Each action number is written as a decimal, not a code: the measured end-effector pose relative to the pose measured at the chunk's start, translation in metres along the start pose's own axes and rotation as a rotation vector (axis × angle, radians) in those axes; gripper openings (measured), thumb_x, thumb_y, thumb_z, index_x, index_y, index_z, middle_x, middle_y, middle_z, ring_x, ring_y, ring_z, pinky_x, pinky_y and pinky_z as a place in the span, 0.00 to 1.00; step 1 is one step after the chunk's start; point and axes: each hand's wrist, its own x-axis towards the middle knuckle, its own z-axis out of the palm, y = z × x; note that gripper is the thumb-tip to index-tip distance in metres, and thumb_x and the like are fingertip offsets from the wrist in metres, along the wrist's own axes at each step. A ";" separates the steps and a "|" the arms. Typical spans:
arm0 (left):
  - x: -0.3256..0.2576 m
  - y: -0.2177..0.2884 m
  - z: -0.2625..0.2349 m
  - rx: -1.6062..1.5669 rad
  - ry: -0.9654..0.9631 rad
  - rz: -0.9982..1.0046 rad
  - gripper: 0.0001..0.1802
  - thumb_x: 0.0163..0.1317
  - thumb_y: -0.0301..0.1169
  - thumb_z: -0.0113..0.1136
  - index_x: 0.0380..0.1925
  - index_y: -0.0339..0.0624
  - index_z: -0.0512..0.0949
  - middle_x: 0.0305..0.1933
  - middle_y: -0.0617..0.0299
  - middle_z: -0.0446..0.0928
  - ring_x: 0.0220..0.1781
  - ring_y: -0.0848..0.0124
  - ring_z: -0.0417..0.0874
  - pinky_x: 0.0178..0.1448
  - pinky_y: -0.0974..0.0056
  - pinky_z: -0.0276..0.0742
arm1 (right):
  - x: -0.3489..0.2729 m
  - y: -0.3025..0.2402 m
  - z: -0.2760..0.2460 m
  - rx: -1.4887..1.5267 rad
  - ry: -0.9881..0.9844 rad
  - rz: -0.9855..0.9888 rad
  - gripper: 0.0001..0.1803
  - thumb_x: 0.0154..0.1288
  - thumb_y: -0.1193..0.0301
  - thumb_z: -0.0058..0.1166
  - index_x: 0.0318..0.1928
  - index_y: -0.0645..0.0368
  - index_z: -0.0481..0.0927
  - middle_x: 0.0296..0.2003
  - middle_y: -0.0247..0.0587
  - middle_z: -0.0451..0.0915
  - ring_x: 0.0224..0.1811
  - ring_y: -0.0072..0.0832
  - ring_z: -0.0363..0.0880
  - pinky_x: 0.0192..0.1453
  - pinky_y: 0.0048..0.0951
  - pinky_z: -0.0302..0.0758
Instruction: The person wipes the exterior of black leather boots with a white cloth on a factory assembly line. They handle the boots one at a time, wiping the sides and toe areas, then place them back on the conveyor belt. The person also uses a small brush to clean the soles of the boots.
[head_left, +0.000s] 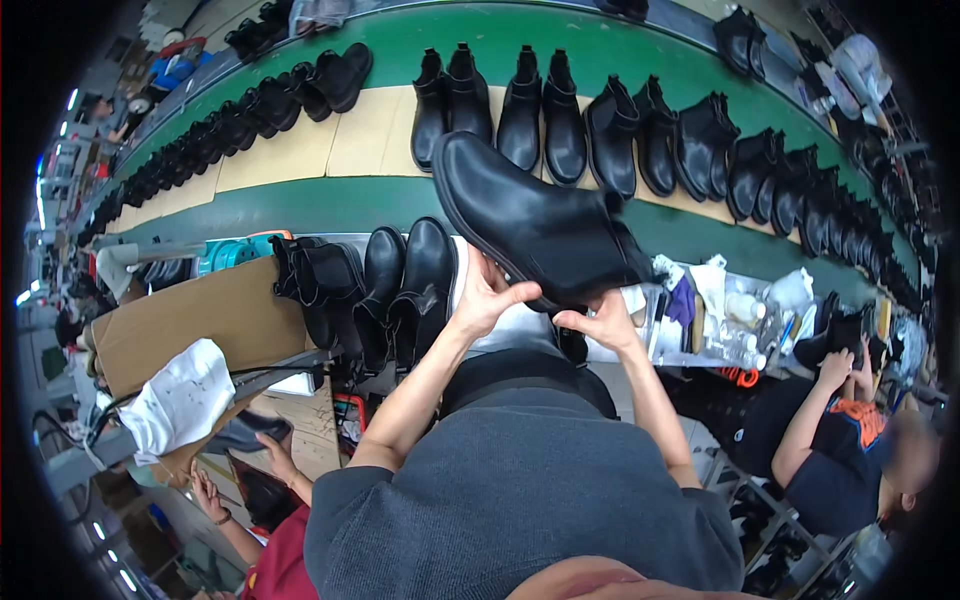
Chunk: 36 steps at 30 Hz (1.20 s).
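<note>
A black leather ankle boot (pixel 530 225) is held up in front of me, toe to the upper left and shaft to the right. My left hand (pixel 488 297) grips its sole edge from below, thumb pointing right. Under the heel end, my right hand (pixel 607 322) holds it, with the fingers partly hidden behind the boot. Just left of my left hand, several more black boots (pixel 423 270) rest on the bench. Beyond the held boot, pairs of black ankle boots (pixel 522 115) stand in a row on tan boards.
A green conveyor belt (pixel 385 200) runs across, carrying long rows of boots. Cardboard (pixel 190 325) and a stained white cloth (pixel 180 395) are at left. Plastic bottles (pixel 740 345) and rags (pixel 683 300) lie right. Co-workers sit at both sides, one in a red shirt (pixel 285 560).
</note>
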 end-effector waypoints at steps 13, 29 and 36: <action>0.061 0.051 0.008 0.171 0.400 -0.069 0.46 0.44 0.36 0.78 0.59 0.35 0.59 0.55 0.50 0.70 0.53 0.64 0.75 0.56 0.61 0.74 | 0.006 0.012 0.040 -0.629 0.329 -0.550 0.34 0.51 0.83 0.61 0.61 0.66 0.67 0.59 0.57 0.69 0.59 0.49 0.72 0.62 0.41 0.71; -0.034 0.051 -0.016 1.230 -0.216 -0.574 0.68 0.32 0.49 0.78 0.67 0.24 0.49 0.65 0.30 0.59 0.68 0.46 0.64 0.71 0.56 0.60 | -0.025 0.098 -0.110 -1.074 0.605 0.253 0.21 0.54 0.70 0.61 0.49 0.66 0.77 0.43 0.59 0.78 0.48 0.52 0.76 0.50 0.47 0.75; -0.051 0.068 -0.011 1.199 -0.257 -0.788 0.62 0.34 0.57 0.78 0.59 0.19 0.61 0.58 0.32 0.69 0.63 0.48 0.71 0.66 0.55 0.67 | 0.005 0.142 -0.102 -1.215 0.579 0.369 0.13 0.55 0.69 0.59 0.42 0.57 0.82 0.43 0.53 0.80 0.50 0.50 0.77 0.52 0.45 0.75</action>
